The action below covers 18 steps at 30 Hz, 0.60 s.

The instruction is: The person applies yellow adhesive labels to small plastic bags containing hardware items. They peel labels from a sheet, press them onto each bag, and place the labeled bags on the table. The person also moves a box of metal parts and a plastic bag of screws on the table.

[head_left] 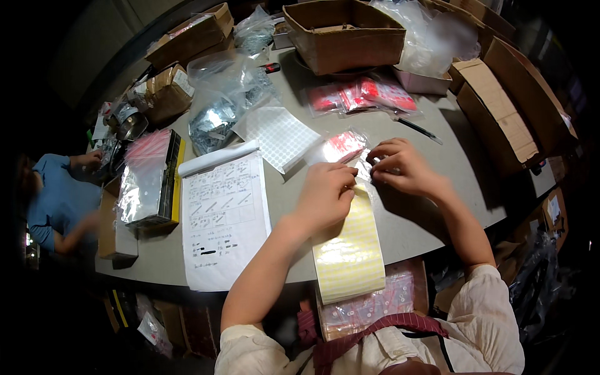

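Over the top end of a pale yellow sheet of stickers (350, 250) my left hand (326, 195) is curled, fingers bent and pressed together; what its fingertips hold is hidden. Close on its right, my right hand (406, 167) has bent fingers at a small shiny clear plastic bag (363, 167). The sticker sheet lies lengthwise toward me and hangs over the table's front edge. Just beyond both hands is a clear zip bag with red print (344, 146). A sheet of round white stickers (279, 134) lies to the left, beside a handwritten paper pad (224, 212).
Farther back are red-printed bags (375, 94), a black pen (420, 130) and a cardboard box (344, 39). At left stand a bag of metal parts (219, 115) and a box of zip bags (149, 178). Another person (62, 200) works at far left. Bagged parts (375, 297) lie below the table edge.
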Tool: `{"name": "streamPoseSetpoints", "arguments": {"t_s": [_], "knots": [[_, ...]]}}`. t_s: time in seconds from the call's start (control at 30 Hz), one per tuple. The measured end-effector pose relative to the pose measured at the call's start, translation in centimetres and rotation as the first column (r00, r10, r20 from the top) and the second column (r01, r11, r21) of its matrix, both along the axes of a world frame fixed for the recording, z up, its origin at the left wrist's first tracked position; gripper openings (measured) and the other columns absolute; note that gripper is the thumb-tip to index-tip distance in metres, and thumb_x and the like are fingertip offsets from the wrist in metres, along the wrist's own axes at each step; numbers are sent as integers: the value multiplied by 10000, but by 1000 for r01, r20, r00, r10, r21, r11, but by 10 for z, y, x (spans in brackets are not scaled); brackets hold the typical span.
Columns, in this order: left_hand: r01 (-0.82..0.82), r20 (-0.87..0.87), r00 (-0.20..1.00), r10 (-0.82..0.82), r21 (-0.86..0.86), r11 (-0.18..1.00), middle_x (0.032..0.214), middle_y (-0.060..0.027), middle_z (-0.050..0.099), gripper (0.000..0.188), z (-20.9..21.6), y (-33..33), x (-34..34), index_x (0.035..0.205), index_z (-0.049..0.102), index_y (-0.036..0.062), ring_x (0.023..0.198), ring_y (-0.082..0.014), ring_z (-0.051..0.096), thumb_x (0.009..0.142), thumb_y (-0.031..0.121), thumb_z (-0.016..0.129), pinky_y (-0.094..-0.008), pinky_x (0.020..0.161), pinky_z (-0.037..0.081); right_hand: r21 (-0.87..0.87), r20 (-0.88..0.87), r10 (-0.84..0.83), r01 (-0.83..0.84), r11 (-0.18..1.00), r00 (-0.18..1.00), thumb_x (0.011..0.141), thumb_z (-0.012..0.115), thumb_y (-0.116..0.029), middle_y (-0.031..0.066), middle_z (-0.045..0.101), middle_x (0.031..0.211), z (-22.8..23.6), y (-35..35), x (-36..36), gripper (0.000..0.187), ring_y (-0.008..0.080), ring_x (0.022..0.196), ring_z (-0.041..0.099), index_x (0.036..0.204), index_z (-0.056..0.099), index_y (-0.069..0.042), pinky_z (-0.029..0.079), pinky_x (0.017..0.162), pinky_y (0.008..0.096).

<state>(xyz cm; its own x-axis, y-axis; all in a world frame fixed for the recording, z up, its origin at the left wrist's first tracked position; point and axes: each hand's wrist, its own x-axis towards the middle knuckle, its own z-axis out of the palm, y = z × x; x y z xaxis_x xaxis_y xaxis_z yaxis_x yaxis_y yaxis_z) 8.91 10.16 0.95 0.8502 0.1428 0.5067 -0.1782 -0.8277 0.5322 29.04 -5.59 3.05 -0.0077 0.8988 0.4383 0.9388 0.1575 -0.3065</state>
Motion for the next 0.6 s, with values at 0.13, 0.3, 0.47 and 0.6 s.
{"name": "streamPoseSetpoints", "arguments": {"t_s": [0.13, 0.3, 0.47, 0.6], "knots": [[-89, -130, 990, 46, -345, 934, 864, -156, 754, 172, 17, 13, -2, 893, 733, -24, 712, -326, 696, 796, 85, 641, -421, 699, 546, -96, -356, -150, 123, 988, 922, 922, 687, -171, 135, 719, 1186, -5, -6, 21, 223, 318, 1086, 664, 1041, 750, 7, 488, 993, 417], [-64, -69, 997, 17, -764, 642, 1118, -166, 766, 194, 29, 40, -13, 887, 681, -46, 963, -218, 702, 834, 105, 571, -334, 892, 531, -193, -363, -12, -63, 979, 932, 1005, 664, -291, 194, 520, 1532, -26, -5, 24, 456, 353, 1445, 448, 1371, 632, -22, 310, 1210, 459], [88, 87, 996, -15, -952, 292, 1178, -279, 722, 227, 45, 56, -23, 979, 622, -42, 1120, -378, 699, 838, 124, 557, -426, 1052, 513, -266, -472, 237, -393, 880, 849, 935, 688, -241, 205, 439, 1609, -14, -26, -6, 547, 379, 1546, 315, 1443, 597, -58, 147, 1288, 527], [204, 205, 979, -6, -970, 130, 1103, -255, 730, 218, 40, 66, -23, 956, 632, -51, 1108, -399, 706, 851, 132, 578, -468, 1097, 491, -245, -602, 361, -595, 765, 713, 908, 696, -222, 192, 588, 1473, -1, -82, -48, 363, 387, 1512, 382, 1219, 744, -42, 136, 1288, 555]]}}
